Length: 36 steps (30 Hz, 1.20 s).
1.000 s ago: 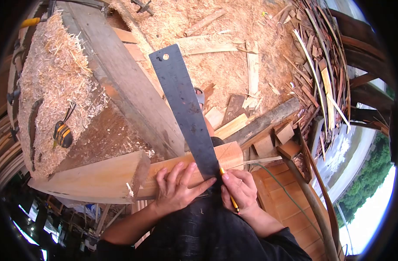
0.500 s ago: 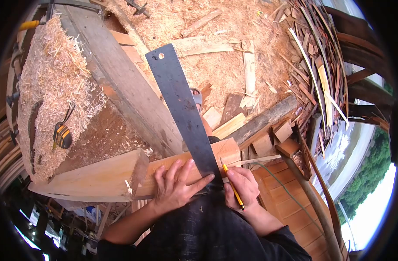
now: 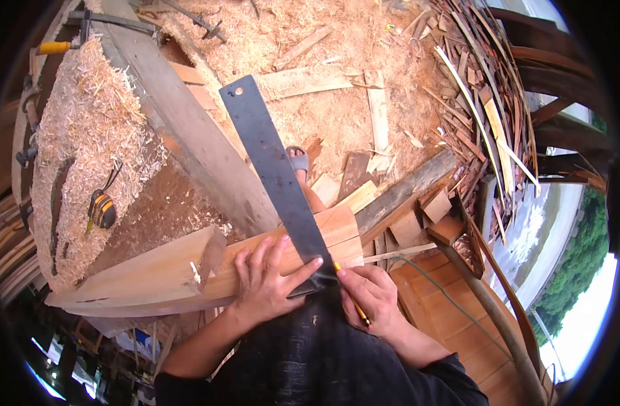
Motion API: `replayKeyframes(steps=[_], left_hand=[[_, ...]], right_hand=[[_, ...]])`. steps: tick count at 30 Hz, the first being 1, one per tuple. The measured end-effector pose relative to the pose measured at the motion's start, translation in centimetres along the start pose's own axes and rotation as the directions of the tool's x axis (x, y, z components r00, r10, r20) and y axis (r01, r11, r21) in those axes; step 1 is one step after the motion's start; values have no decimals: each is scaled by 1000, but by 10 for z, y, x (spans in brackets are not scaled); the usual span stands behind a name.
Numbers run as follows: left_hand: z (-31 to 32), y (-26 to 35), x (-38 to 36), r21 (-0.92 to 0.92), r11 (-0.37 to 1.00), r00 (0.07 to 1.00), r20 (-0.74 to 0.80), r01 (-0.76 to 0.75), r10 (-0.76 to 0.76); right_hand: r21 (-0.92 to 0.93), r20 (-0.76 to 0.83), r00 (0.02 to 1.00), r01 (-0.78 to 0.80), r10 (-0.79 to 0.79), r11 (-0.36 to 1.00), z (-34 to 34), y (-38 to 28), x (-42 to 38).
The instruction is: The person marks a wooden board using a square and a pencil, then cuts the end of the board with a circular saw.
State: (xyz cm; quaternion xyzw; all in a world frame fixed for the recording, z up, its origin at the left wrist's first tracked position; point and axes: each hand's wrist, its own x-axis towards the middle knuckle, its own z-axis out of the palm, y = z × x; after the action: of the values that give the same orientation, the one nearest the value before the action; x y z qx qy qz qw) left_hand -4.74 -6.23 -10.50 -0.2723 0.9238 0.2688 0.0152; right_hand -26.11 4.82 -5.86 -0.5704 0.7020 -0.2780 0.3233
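A long black try square [image 3: 276, 172] with a hole near its far end lies slanted across a pale timber beam [image 3: 337, 223]. My left hand [image 3: 266, 274] rests on the beam with its fingers spread over the wood. Its thumb presses on the square near the beam's close edge and holds it there. In my right hand [image 3: 374, 298] is a yellow pencil [image 3: 356, 308], pinched between thumb and fingers. The pencil's upper part meets the right edge of the square. A thin line crosses the beam to the right of the blade.
A yellow-and-black tape measure [image 3: 102, 208] lies by a heap of shavings [image 3: 93, 115] at left. A grey plank [image 3: 188, 128] runs beyond the beam. Scrap wood [image 3: 482, 108] is piled at right, and a green cord [image 3: 452, 301] crosses wooden boards. A foot in a sandal [image 3: 298, 161] stands on shavings.
My right hand and the pencil have slid closer to me along the square's edge. The square and my left hand look still against the beam; the whole view has shifted slightly.
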Motion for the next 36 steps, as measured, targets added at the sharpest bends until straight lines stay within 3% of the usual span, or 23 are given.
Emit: replayKeyframes(steps=[4, 9, 12, 18, 21, 22, 25, 26, 29, 30, 33, 35, 36], left_hand=[[-3, 1, 0, -20, 1000, 1000, 17, 3, -3], [-12, 5, 3, -18, 1000, 999, 45, 3, -2], [-11, 7, 3, -42, 999, 1000, 23, -2, 3], [-9, 8, -1, -30, 999, 999, -20, -29, 28], [-9, 12, -4, -29, 998, 997, -57, -53, 52], [-10, 13, -5, -26, 998, 995, -79, -57, 55], [7, 18, -24, -5, 993, 980, -166, -115, 112], [10, 30, -33, 11, 997, 986, -149, -75, 76], [22, 42, -37, -186, 981, 993, -116, -56, 35], [24, 50, -36, -184, 976, 985, -146, -116, 90], [34, 78, -27, -300, 939, 977, -181, -165, 113], [30, 84, -18, -317, 915, 956, -233, -249, 179], [27, 85, -13, -321, 901, 942, -258, -292, 213]], right_hand=[[15, 114, 993, -11, 9, 1000, -26, -4, -4], [96, -185, 983, 41, -22, 995, -6, 3, 37], [47, -100, 991, 89, -84, 995, 2, 9, 37], [-72, -3, 1000, 29, -29, 997, -10, -3, -38], [30, -106, 992, -67, 70, 997, -12, -3, -56], [120, -214, 973, -63, 88, 991, -6, -1, -58], [411, -70, 888, -390, 455, 824, 10, 8, -65], [572, -116, 860, -351, 497, 742, 34, 17, -66], [605, 61, 852, -445, 520, 660, 70, 27, -69], [589, -26, 811, -460, 584, 665, 78, 22, -70], [705, -62, 799, -389, 598, 593, 60, 44, -84], [758, -98, 844, -280, 527, 589, 35, 78, -91], [738, 6, 841, -369, 542, 565, 12, 96, -94]])
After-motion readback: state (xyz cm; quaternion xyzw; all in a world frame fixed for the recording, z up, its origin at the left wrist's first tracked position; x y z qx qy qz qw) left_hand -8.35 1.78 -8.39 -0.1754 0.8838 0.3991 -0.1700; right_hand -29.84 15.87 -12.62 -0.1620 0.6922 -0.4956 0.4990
